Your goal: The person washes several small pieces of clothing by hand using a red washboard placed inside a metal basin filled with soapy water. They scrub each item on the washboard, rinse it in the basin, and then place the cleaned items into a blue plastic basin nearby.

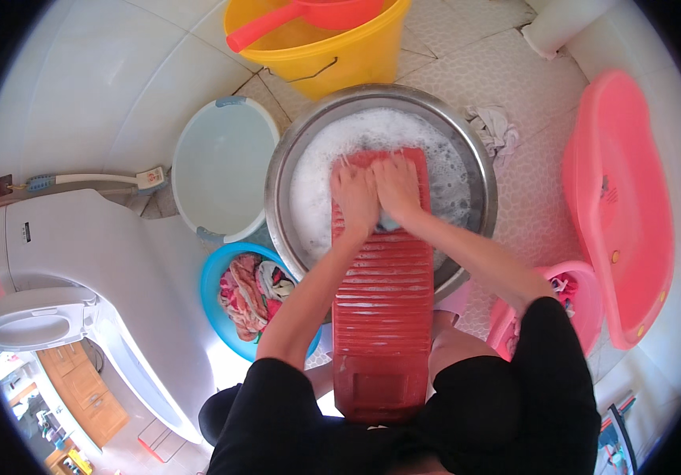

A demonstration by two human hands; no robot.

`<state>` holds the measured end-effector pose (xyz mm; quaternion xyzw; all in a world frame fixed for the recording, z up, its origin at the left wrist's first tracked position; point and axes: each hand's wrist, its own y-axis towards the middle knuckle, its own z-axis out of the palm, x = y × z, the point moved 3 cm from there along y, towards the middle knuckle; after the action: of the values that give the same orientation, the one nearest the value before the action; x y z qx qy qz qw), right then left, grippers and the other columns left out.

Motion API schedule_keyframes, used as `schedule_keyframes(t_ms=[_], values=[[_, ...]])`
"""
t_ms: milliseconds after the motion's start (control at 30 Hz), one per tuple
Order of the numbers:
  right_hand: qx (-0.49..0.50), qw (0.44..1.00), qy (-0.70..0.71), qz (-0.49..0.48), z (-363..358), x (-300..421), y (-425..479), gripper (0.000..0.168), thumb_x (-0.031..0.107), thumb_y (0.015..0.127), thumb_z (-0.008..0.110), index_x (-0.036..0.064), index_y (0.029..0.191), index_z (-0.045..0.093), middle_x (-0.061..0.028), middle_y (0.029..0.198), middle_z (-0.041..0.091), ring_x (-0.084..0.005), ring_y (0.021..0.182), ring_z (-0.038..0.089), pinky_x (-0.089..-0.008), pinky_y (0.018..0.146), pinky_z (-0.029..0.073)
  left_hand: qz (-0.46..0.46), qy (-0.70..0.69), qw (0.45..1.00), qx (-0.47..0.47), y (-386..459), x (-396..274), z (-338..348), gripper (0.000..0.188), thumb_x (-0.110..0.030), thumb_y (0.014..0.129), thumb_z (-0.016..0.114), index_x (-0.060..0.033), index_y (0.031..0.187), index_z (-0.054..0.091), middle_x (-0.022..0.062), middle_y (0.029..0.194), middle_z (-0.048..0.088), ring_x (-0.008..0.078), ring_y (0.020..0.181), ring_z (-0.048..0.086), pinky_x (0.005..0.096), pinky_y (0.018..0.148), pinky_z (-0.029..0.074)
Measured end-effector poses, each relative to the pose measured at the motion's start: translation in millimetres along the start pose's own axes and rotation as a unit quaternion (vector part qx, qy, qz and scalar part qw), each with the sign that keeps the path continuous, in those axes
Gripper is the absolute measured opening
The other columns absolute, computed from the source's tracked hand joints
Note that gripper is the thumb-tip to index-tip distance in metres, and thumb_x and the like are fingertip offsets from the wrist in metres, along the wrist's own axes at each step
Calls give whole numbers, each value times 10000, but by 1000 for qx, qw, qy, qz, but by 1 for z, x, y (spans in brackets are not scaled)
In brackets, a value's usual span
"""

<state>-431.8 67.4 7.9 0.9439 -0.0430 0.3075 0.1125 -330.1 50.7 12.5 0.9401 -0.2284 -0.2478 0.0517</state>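
A red ribbed washboard (383,285) leans from my lap into a round metal basin (275,196) of foamy water (317,160). Both hands are side by side on its upper part, slightly blurred. My right hand (397,184) presses down on a small wet piece of pale bluish cloth (389,223), mostly hidden beneath it. Close against it, my left hand (357,196) has its fingers bent down onto the ribs; whether it also grips the cloth is hidden. Suds cling to the board's ridges.
Beyond the basin stands a yellow bucket (328,65) with a red dipper (275,24). At left are a tub of water (224,172), a blue basin of clothes (213,297) and a toilet (97,237). A pink basin (587,297), pink baby bathtub (625,208) and crumpled cloth (495,130) are at right.
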Motion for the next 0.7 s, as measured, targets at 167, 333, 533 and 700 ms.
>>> schedule_keyframes(t_ms=[167,333,533,700], values=[[-2,983,181,12,-80,50,-112,145,176,901,511,45,949,553,-157,964,571,-369,955,504,-451,825,380,-154,-220,963,32,-117,-68,-65,257,-228,948,532,-12,992,665,140,845,544,345,901,469,457,862,346],[49,994,94,33,-25,14,-31,224,198,902,532,14,1026,561,-183,1007,568,-380,977,499,-467,828,387,-79,-85,993,23,-32,-11,-4,209,-175,920,520,-25,818,622,167,786,562,363,811,512,469,784,394],[-1,996,88,20,-11,4,-28,243,229,938,501,12,1036,549,-189,996,542,-372,967,495,-487,850,382,6,13,999,51,-17,-5,-9,193,-170,930,501,-28,892,626,164,955,581,326,929,492,450,858,358],[65,982,173,45,-70,34,-110,182,190,953,469,20,940,535,-173,987,518,-366,934,484,-479,844,380,-102,-199,974,27,-103,-74,-66,236,-133,976,395,-14,889,578,181,915,535,365,868,479,473,780,346]])
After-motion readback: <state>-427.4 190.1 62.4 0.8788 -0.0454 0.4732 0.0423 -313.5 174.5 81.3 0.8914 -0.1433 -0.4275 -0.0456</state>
